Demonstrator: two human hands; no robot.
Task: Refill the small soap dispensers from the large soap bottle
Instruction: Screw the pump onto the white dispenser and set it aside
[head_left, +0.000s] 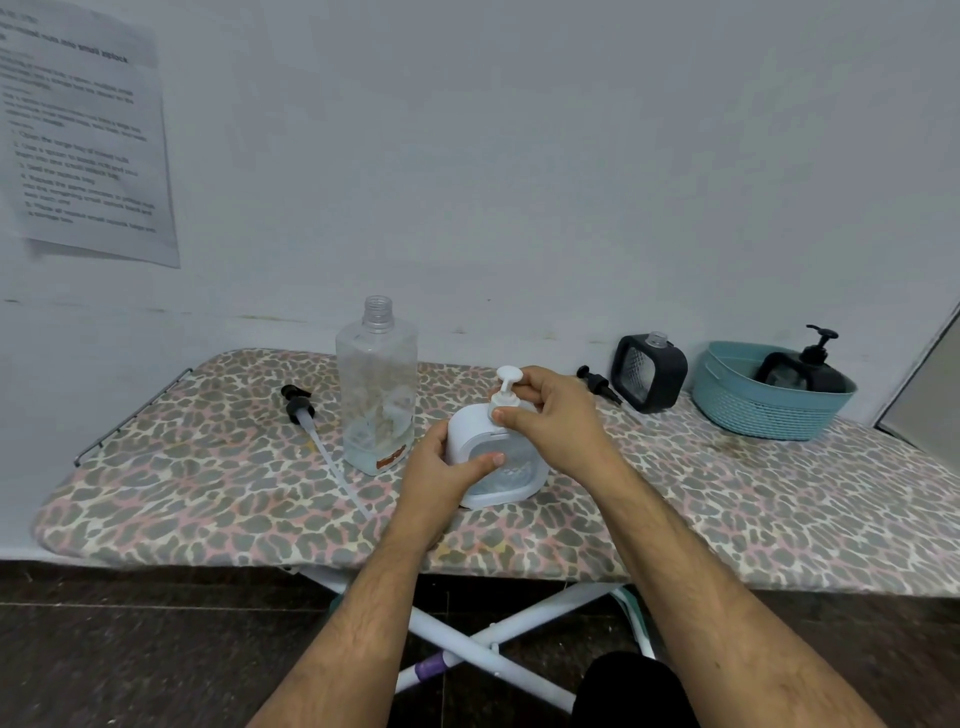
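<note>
— Fingers?
— Right hand (553, 415) pinches the pump (505, 392); left hand (441, 475) wraps the white dispenser (493, 457).
— Where is it?
— On the ironing board (208, 499), beside the big open bottle (376, 387).

A tall clear plastic soap bottle (376, 387) stands upright, uncapped and nearly empty, at the middle of the table. Its black pump with a long clear tube (317, 439) lies flat to its left. Just right of the bottle stands a small white rounded dispenser with a white pump (496, 452). Farther right, a small black square dispenser (648, 371) stands open-necked, its black pump (597, 383) lying beside it. Another black dispenser with its pump fitted (802, 370) sits in a basket.
</note>
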